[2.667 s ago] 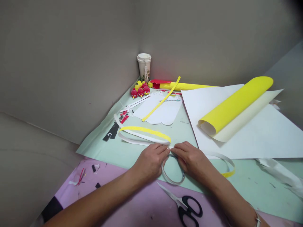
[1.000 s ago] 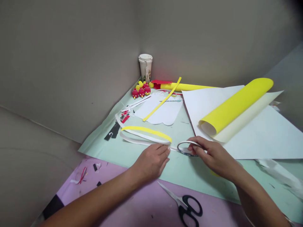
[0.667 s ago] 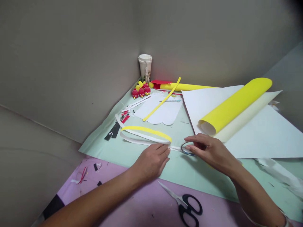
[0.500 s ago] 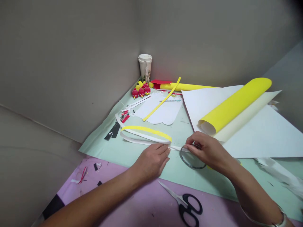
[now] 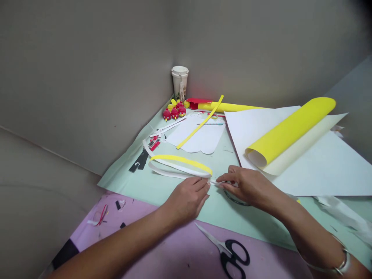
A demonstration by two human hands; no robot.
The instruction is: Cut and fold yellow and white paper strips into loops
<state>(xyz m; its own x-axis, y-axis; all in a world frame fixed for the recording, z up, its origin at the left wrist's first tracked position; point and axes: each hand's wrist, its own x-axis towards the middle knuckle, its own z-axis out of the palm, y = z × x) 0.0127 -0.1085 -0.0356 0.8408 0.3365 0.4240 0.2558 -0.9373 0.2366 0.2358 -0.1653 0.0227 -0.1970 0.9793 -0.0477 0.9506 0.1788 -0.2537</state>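
A long paper strip, yellow on one face and white on the other, lies looped on the pale green sheet. My left hand is closed on the strip at the loop's right end. The fingers of my right hand pinch the white strip end just to the right of it. Partly hidden below my right hand, a dark ring rests on the green sheet. Black-handled scissors lie on the pink surface, in front of both hands.
A yellow paper roll lies on large white sheets at right. Further back are a lidded cup, several red and yellow balls and a flat yellow strip. Black scraps lie at left.
My right hand has moved slightly left, from the ring to the strip end. The ring now lies lower, largely under that hand. My left hand stays on the strip.
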